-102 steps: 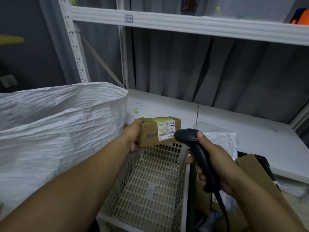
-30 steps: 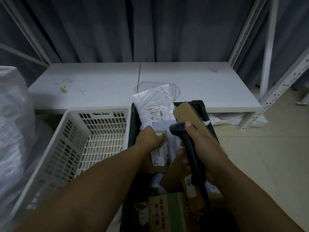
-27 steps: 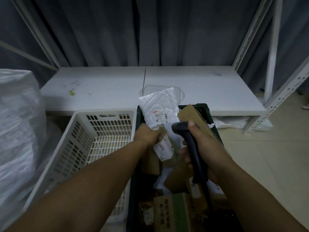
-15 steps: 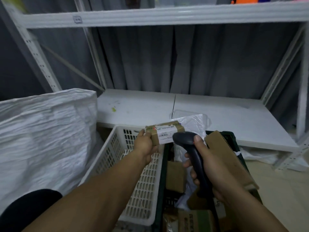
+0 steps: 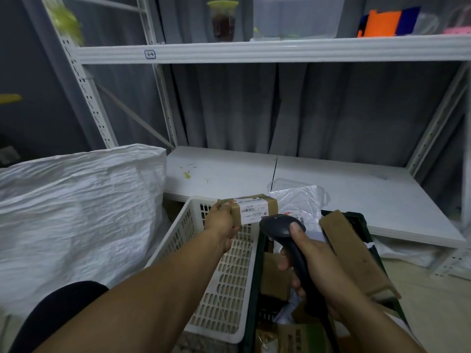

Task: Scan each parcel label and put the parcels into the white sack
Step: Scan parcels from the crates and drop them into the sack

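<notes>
I see the small brown parcel (image 5: 257, 208) held up over the far end of the white basket (image 5: 224, 276), its white label (image 5: 251, 214) facing me. To its left, the white sack (image 5: 76, 212) stands beside the basket, mouth open. On the right a dark green crate (image 5: 356, 217) holds more parcels, with a poly mailer (image 5: 298, 200) and a long flat cardboard parcel (image 5: 354, 253) leaning out of it. Beyond lies a low white shelf board (image 5: 369, 197), with a grey curtain (image 5: 305, 110) behind the rack. The upper shelf (image 5: 254, 50) carries a cup (image 5: 223, 20) and a clear tub (image 5: 295, 16).

My left hand (image 5: 221, 222) grips the parcel's left end, fingers curled round it. My right hand (image 5: 321, 273) is wrapped round the black scanner (image 5: 277, 225), thumb lying on its head, which sits just below and right of the label.
</notes>
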